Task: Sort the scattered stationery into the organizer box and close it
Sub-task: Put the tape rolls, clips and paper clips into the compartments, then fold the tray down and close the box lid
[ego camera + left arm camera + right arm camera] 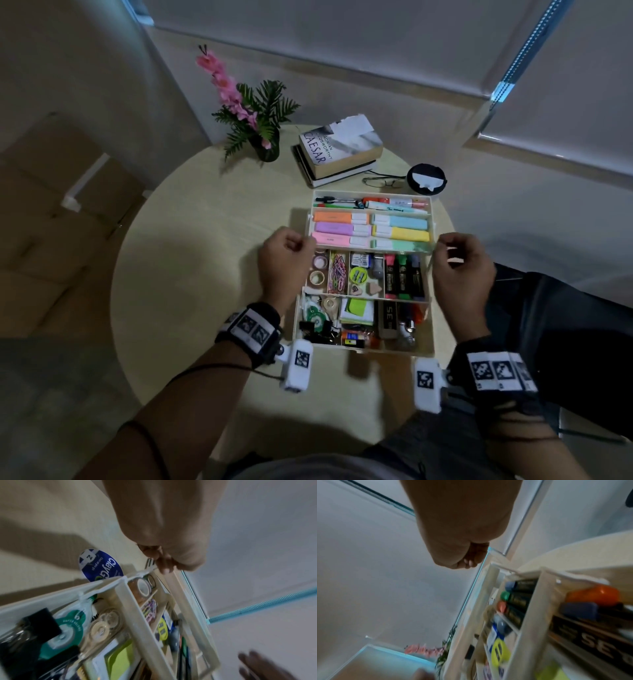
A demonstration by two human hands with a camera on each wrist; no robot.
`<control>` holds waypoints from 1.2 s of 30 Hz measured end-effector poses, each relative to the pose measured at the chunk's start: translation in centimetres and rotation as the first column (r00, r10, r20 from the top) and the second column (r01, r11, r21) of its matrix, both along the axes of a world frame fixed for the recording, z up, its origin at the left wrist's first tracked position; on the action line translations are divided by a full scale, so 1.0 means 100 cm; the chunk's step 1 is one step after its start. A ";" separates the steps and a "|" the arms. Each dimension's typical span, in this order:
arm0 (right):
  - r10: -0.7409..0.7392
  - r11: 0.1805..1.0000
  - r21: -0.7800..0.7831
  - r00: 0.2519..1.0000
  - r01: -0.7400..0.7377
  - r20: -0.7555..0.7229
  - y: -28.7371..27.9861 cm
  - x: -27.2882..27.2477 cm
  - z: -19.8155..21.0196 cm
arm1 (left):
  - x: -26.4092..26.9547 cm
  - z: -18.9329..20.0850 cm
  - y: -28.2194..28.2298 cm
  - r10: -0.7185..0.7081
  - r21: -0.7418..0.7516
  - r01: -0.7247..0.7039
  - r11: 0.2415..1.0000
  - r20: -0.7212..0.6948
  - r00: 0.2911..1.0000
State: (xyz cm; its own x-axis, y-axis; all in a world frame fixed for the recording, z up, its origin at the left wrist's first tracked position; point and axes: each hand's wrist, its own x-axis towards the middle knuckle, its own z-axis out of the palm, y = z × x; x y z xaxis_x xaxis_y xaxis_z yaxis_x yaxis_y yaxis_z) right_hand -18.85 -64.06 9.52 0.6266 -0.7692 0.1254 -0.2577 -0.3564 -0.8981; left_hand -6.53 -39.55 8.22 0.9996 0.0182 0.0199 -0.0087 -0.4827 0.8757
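Observation:
The cream organizer box (363,348) stands open on the round table, its tiers fanned out and filled. The raised upper tray (371,247) holds pastel highlighters; below it lie tape rolls, paper clips (337,274) and dark markers (404,277). My left hand (291,250) is curled at the tray's left end, and in the left wrist view its fingertips (163,566) pinch the rim there. My right hand (455,253) is curled at the tray's right corner, its fingertips (469,563) right beside the edge. No loose stationery shows on the table.
Behind the box lie stacked books (339,150), glasses (383,181) and a black round lid (426,179). A vase of pink flowers (263,137) stands at the back left. A blue oval sticker (101,566) lies on the table (205,274) beside the box.

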 end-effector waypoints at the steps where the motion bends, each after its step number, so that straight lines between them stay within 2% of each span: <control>1: -0.006 1.000 0.007 0.997 0.007 -0.079 -0.010 0.003 -0.002 | 0.010 0.000 0.001 0.056 -0.044 -0.056 0.997 -0.004 0.998; 4: 0.042 0.997 0.078 0.966 -0.023 -0.256 -0.027 0.010 -0.007 | 0.053 -0.016 0.006 0.135 -0.023 -0.142 0.990 -0.189 0.973; 6: 0.065 0.996 0.074 0.958 -0.046 -0.278 -0.030 0.014 -0.008 | 0.078 -0.025 0.005 0.049 -0.046 -0.075 0.996 -0.411 0.910; 8: 0.086 0.996 0.032 0.953 -0.080 -0.290 -0.032 0.016 -0.013 | 0.094 -0.029 0.005 -0.103 -0.157 0.005 0.988 -0.621 0.777; 10: 0.083 0.996 0.015 0.952 -0.083 -0.294 -0.031 0.017 -0.016 | 0.102 -0.032 0.005 -0.237 -0.271 0.045 0.962 -0.735 0.635; 11: 0.076 0.997 0.022 0.954 -0.073 -0.291 -0.031 0.017 -0.018 | 0.104 -0.033 0.003 -0.277 -0.299 0.065 0.952 -0.752 0.598; 14: 0.077 0.996 0.058 0.952 -0.063 -0.296 -0.033 0.016 -0.023 | 0.111 -0.039 -0.005 -0.312 -0.308 0.103 0.946 -0.773 0.552; 21: 0.113 0.981 0.179 0.964 -0.070 -0.240 -0.029 0.016 -0.022 | 0.132 -0.050 -0.006 -0.378 -0.426 -0.016 0.905 -0.820 0.429; 24: 0.083 0.979 0.203 0.972 -0.037 -0.220 -0.030 0.013 -0.024 | 0.147 -0.068 0.000 -0.421 -0.472 -0.128 0.872 -0.857 0.296; 27: 0.099 0.978 0.202 0.976 -0.060 -0.192 -0.030 0.005 -0.023 | 0.148 -0.072 0.000 -0.511 -0.548 -0.171 0.819 -0.831 0.219; 29: 0.115 0.976 0.204 0.981 -0.082 -0.156 -0.028 -0.002 -0.022 | 0.146 -0.071 -0.002 -0.536 -0.565 -0.132 0.814 -0.819 0.204; 32: 0.119 0.974 0.206 0.987 -0.094 -0.111 -0.025 -0.013 -0.025 | 0.142 -0.067 -0.006 -0.545 -0.573 -0.094 0.814 -0.809 0.218; 36: 0.105 0.972 0.218 0.992 -0.088 -0.066 -0.018 -0.025 -0.025 | 0.143 -0.049 -0.004 -0.601 -0.644 -0.112 0.757 -0.754 0.266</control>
State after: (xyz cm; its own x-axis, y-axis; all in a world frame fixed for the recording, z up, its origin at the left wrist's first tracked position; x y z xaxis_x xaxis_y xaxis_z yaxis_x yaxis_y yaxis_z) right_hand -21.38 -65.88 7.07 0.7002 -0.7086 -0.0874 -0.3029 -0.1839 -0.9351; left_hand 7.75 -39.93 3.34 0.2827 -0.5821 -0.7624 0.8904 -0.1364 0.4343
